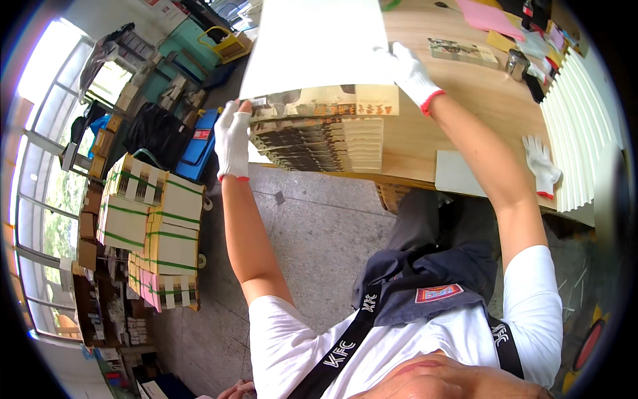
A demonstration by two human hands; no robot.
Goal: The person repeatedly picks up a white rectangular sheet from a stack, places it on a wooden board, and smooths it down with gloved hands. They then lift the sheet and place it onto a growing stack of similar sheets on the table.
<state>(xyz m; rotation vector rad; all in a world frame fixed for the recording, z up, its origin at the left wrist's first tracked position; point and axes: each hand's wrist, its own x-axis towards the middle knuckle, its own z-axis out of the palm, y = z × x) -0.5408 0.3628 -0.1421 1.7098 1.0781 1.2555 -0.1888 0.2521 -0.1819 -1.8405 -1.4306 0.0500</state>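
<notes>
A large white sheet (316, 46) spreads over the table at the top of the view, too bright to show any detail. Under its near edge lies a stepped stack of printed sheets (319, 143), dark brown to cream, reaching the table's edge. My left hand (232, 139), in a white knitted glove with a red cuff, closes on the near left corner where the white sheet meets the topmost print; a bare fingertip shows. My right hand (413, 74), gloved alike, is at the white sheet's right edge with fingers bent; glare partly hides its fingertips.
Right on the wooden table (412, 146) lie a printed stack (463, 52), a metal cup (516, 65), a spare glove (543, 166) and a grey board (458, 173). White ridged stacks (581, 133) line the right edge. Strapped bundles (156, 226) and a blue cart (197, 143) stand left.
</notes>
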